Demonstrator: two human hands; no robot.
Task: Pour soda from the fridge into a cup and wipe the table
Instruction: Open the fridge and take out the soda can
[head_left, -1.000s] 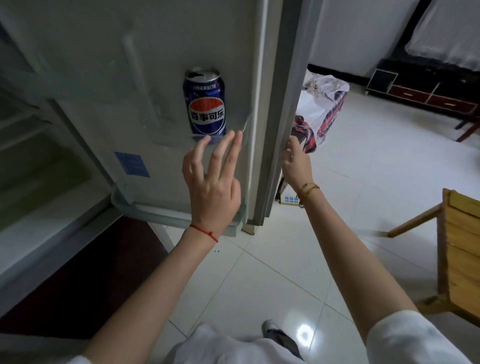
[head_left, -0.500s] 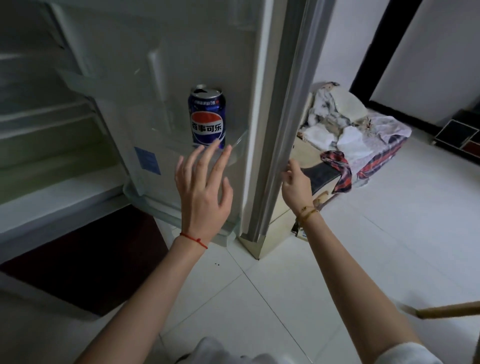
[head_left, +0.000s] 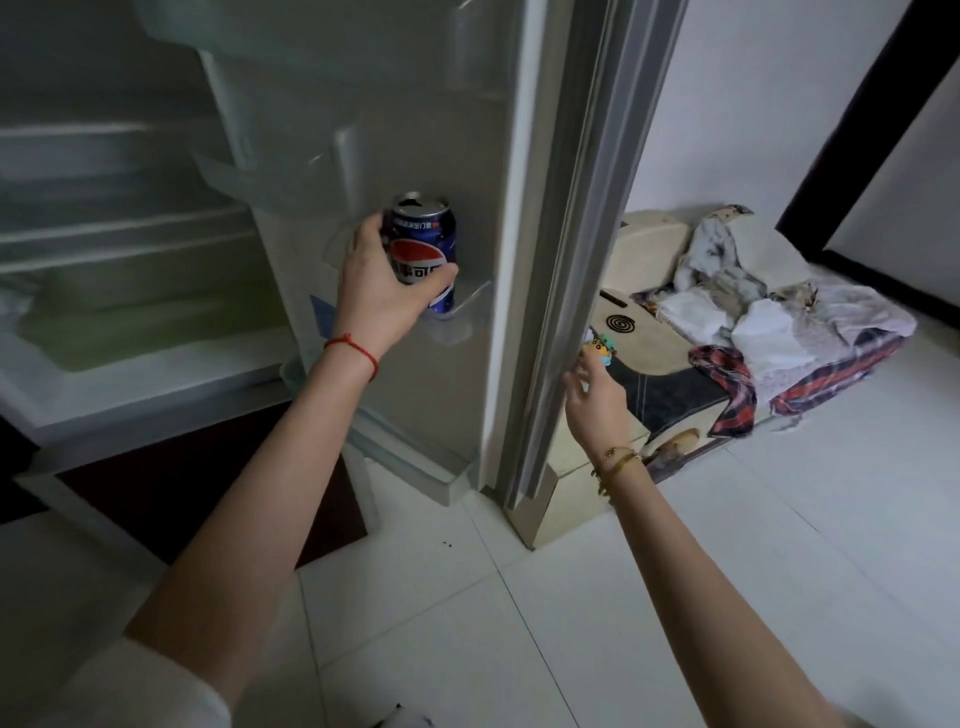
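A blue soda can (head_left: 425, 240) with a red and white logo stands in the clear door shelf (head_left: 470, 306) of the open fridge door (head_left: 467, 130). A dark opening shows in the can's top. My left hand (head_left: 376, 291) grips the can from the left, thumb across its front and fingers behind it. My right hand (head_left: 597, 395) is at the door's outer edge (head_left: 550, 322) with relaxed fingers that touch or nearly touch it. No cup, table or cloth for wiping is in view.
The fridge's inner shelves (head_left: 130, 234) lie at the left, dim and bare. Right of the door, a low cream cabinet (head_left: 636, 343) carries a pile of crumpled clothes (head_left: 753, 322). White floor tiles (head_left: 519, 623) spread below, and a dark doorframe (head_left: 852, 114) rises at the right.
My left hand went from hovering open below the can to gripping it. My right hand has loosened on the door edge. The view has shifted up and to the right.
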